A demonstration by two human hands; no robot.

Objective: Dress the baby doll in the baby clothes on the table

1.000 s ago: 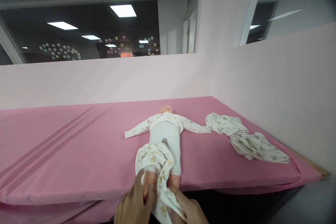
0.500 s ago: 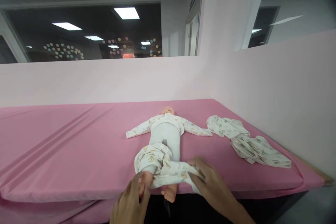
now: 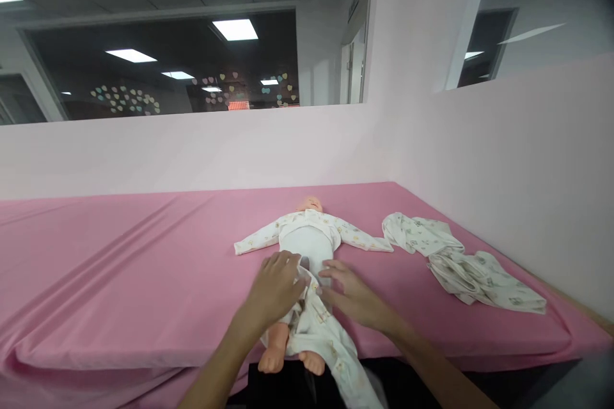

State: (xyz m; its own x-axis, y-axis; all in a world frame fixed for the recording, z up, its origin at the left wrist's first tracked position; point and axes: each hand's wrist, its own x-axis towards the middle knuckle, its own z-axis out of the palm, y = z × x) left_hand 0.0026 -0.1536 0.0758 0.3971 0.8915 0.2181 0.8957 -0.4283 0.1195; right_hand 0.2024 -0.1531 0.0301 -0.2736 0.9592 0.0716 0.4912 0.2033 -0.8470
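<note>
A baby doll point(image 3: 307, 241) lies on its back, its head at the far end and its bare feet towards me. It wears a white printed long-sleeved top point(image 3: 256, 239), with both sleeves spread wide. White printed baby pants point(image 3: 322, 331) lie bunched over its legs, and one pant leg hangs over the front edge. My left hand point(image 3: 274, 289) is closed on the pants' upper edge near the doll's hip. On the other side, my right hand point(image 3: 354, 295) has its fingers apart beside the pants; whether it touches the cloth is unclear.
More white printed clothes point(image 3: 484, 278) lie crumpled to the right on the pink-covered table point(image 3: 144, 281). A pale wall point(image 3: 215, 147) with windows rises behind, and another wall point(image 3: 537, 172) runs along the right side.
My left hand has moved from the doll's foot up to the pants' upper edge. My right hand has let go of the pant leg and moved up, and that leg now hangs down.
</note>
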